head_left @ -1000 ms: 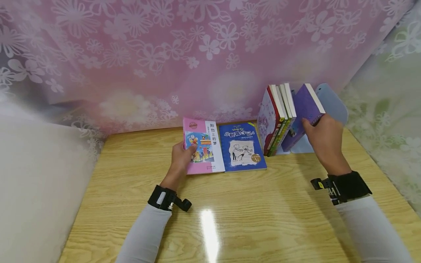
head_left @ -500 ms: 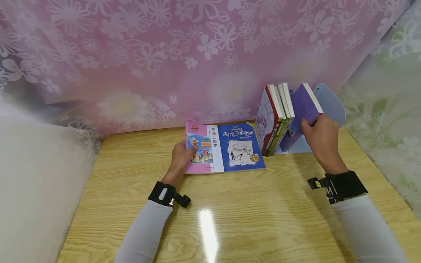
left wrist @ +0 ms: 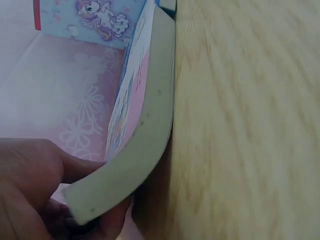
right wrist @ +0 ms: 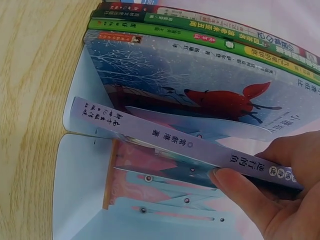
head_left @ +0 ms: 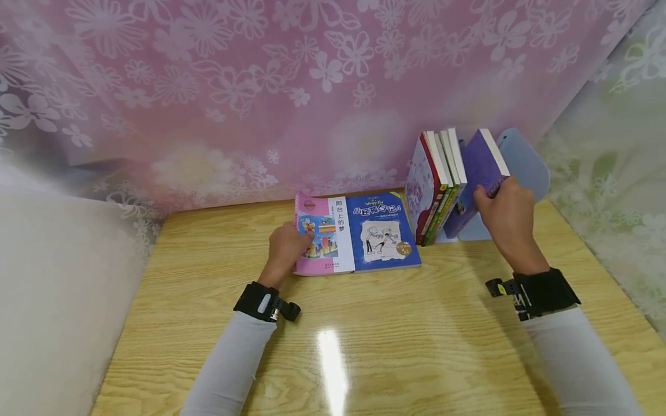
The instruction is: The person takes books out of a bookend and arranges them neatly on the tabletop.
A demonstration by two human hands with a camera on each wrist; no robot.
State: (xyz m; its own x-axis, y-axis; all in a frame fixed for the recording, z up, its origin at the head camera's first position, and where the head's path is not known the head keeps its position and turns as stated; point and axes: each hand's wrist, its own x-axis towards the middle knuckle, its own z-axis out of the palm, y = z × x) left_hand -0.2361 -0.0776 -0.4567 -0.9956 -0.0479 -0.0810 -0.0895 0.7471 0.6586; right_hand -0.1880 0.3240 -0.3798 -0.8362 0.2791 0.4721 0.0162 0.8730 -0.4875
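My left hand [head_left: 285, 248] pinches the left edge of a pink book [head_left: 324, 245] with the thumb on its cover. In the left wrist view the book's page block [left wrist: 160, 90] curves up off the table toward the fingers. Beside it lies a blue comic-style book [head_left: 387, 231], face up. My right hand [head_left: 507, 225] grips the upper part of a purple book [head_left: 476, 159], which leans within a light blue folding book stand [head_left: 525, 164]. Several upright books [right wrist: 210, 80] stand to its left, with a gap between.
The wooden table [head_left: 234, 358] meets a pink flowered curtain [head_left: 234, 104] at the back. A red-spined book with a unicorn cover [left wrist: 100, 15] forms the left end of the upright row. A green flowered cloth [head_left: 619, 162] hangs on the right.
The pink book's left edge has lifted and bent up slightly in my left hand. My right hand and the purple book have hardly moved; the view has shifted a little.
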